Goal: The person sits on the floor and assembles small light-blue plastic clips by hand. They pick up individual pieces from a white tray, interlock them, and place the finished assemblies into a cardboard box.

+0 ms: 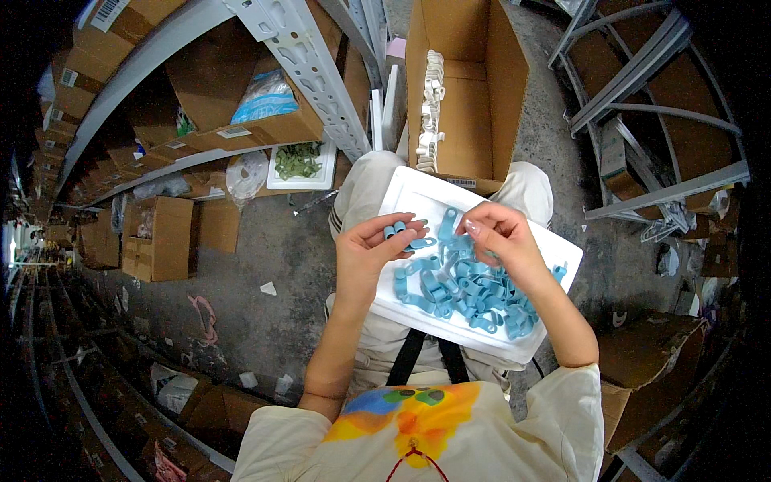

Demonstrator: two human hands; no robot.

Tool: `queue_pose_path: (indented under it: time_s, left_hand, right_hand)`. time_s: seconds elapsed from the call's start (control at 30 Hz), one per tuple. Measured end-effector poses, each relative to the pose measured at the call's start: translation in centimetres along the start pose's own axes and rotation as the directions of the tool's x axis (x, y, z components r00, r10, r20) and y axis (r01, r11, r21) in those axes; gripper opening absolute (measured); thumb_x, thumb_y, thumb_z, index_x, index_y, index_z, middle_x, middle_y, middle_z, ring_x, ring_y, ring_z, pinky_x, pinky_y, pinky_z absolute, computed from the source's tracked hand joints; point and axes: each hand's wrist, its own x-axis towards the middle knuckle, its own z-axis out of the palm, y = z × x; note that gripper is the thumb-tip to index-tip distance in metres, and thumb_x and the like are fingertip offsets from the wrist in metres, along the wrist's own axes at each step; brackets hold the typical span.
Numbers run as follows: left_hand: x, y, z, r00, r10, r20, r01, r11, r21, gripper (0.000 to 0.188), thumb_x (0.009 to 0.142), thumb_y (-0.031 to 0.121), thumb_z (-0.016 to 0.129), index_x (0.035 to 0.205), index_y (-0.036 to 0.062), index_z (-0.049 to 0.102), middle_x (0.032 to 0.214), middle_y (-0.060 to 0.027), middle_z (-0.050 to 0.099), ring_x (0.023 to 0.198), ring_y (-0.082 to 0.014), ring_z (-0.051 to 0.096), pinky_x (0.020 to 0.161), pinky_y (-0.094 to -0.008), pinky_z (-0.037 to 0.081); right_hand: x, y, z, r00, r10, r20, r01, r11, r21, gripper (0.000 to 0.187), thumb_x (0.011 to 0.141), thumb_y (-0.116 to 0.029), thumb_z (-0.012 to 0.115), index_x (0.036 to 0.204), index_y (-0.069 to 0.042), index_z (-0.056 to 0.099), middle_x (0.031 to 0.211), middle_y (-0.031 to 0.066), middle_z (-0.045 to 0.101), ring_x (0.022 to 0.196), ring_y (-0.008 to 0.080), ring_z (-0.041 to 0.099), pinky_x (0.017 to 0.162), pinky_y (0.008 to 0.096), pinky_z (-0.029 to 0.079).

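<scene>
On my lap lies a white plastic tray holding a heap of small light-blue plastic clips, each a curved band with a flat holed tab. Over the tray's left side, my left hand is closed round several of these blue clips, lined up in the fingers. To its right, above the heap, my right hand has its fingers curled together at the edge of another blue clip and seems to grip it. The fingers partly hide that clip.
Beyond the tray stands an open cardboard box with a column of white plastic parts along its left wall. Metal shelving with cartons rises at the left, a tray of green parts beside it. More racks stand at the right.
</scene>
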Motion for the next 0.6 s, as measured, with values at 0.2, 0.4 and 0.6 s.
queue_pose_path:
  time_s: [0.2, 0.4, 0.6]
  left_hand:
    - [-0.2, -0.3, 0.6, 0.996, 0.085, 0.002, -0.085, 0.996, 0.03, 0.026, 0.073, 0.0, 0.059, 0.098, -0.0051, 0.055, 0.09, -0.015, 0.061, 0.082, -0.0193, 0.061, 0.062, -0.0217, 0.05]
    - [-0.8, -0.4, 1.9, 0.957, 0.288, -0.037, -0.276, 0.943, 0.185, 0.028, 0.07, -0.006, 0.061, 0.098, -0.0055, 0.057, 0.087, -0.0116, 0.062, 0.076, -0.0117, 0.059, 0.062, -0.0188, 0.047]
    - [-1.1, -0.1, 2.3, 0.974, 0.228, 0.015, -0.228, 0.965, 0.129, 0.027, 0.071, -0.005, 0.06, 0.097, -0.0044, 0.058, 0.085, -0.0108, 0.061, 0.071, -0.0093, 0.057, 0.061, -0.0177, 0.046]
  right_hand:
    - [-0.1, -0.9, 0.7, 0.996, -0.032, -0.085, 0.025, 0.996, -0.08, 0.017, 0.079, -0.013, 0.058, 0.093, -0.002, 0.059, 0.058, 0.0016, 0.057, 0.042, 0.0043, 0.045, 0.035, 0.0165, 0.031]
    - [-0.1, -1.7, 1.6, 0.987, 0.121, -0.105, -0.13, 0.988, -0.081, 0.02, 0.075, -0.012, 0.063, 0.092, -0.002, 0.06, 0.059, 0.0027, 0.059, 0.041, 0.0062, 0.047, 0.036, 0.017, 0.032]
    - [0.0, 0.6, 1.6, 0.92, -0.374, -0.113, 0.242, 0.773, -0.587, 0.025, 0.063, -0.013, 0.071, 0.086, -0.004, 0.062, 0.059, 0.001, 0.055, 0.044, 0.0108, 0.046, 0.04, 0.0218, 0.033]
